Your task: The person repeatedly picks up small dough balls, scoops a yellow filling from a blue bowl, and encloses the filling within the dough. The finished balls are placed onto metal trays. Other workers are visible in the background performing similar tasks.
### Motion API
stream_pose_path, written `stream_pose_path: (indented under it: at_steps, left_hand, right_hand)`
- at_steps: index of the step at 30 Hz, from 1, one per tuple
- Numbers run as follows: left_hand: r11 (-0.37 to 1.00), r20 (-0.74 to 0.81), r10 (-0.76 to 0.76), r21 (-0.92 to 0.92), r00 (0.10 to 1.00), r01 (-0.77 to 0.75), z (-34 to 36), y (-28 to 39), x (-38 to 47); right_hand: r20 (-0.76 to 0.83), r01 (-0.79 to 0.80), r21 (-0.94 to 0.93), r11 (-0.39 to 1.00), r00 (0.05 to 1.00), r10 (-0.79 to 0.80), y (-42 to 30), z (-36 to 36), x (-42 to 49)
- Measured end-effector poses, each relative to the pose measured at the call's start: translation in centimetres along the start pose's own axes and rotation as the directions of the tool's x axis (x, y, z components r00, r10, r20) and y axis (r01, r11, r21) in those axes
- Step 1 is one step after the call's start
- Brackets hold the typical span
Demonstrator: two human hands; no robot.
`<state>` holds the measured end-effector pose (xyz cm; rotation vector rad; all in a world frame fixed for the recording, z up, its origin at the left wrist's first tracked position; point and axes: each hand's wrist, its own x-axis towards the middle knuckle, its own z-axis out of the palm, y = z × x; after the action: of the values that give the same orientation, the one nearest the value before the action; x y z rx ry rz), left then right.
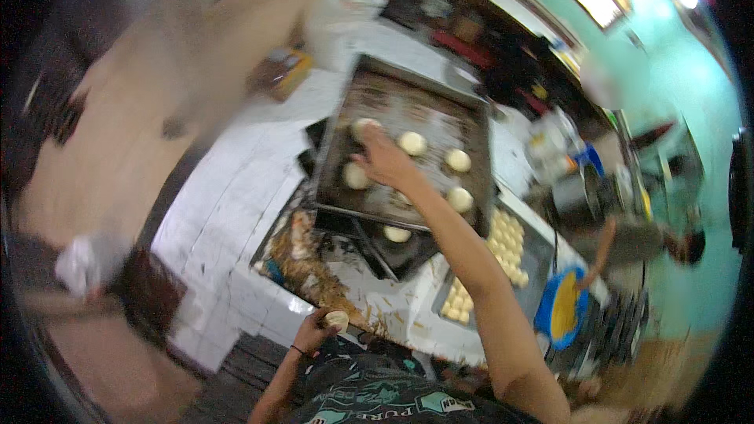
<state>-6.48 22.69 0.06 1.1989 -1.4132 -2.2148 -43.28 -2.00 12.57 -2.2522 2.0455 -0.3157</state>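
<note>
My left hand holds a pale, flattened dough round near the table's front edge. My right hand reaches over a worn metal baking tray. Its fingertips touch a dough round on the tray's left side; blur hides whether they grip it. Close to the thumb sits another dough round. Farther right on the tray are a dough round and two more along the right side. My wrist partly covers one more. A second dark tray lies beneath, with a dough round on it.
Small dough balls stand in rows on a grey tray at right. A person reaches into a blue basin of yellow material. Brown crumbs litter the white tiled table. A metal pot stands behind.
</note>
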Motion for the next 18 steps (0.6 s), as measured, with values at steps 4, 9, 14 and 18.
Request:
stream_pose_path:
  at_steps: [4, 9, 14, 18]
  left_hand:
    - [0.982, 0.115, 0.188, -0.029, 0.976, -0.185, 3.1, 4.0, 2.5]
    - [0.915, 0.137, 0.002, -0.4, 0.991, 0.053, 9.2, 6.0, 6.3]
    - [0.82, 0.354, 0.022, -0.541, 0.935, 0.185, 18.4, 4.3, 8.3]
    - [0.976, 0.567, -0.046, -0.149, 0.823, 0.157, 27.2, 3.9, 5.4]
  right_hand:
    - [0.006, 0.003, 0.011, 1.0, 1.0, -0.003, -1.7, -3.0, 0.9]
    - [-0.579, 0.321, 0.544, 0.775, 0.812, 0.07, -9.2, -9.1, -14.4]
    - [-0.307, -0.266, 0.744, 0.613, 0.678, 0.668, -11.2, -5.2, -35.7]
    - [-0.368, -0.62, 0.664, 0.418, 0.215, 0.905, -8.2, -4.8, -45.7]
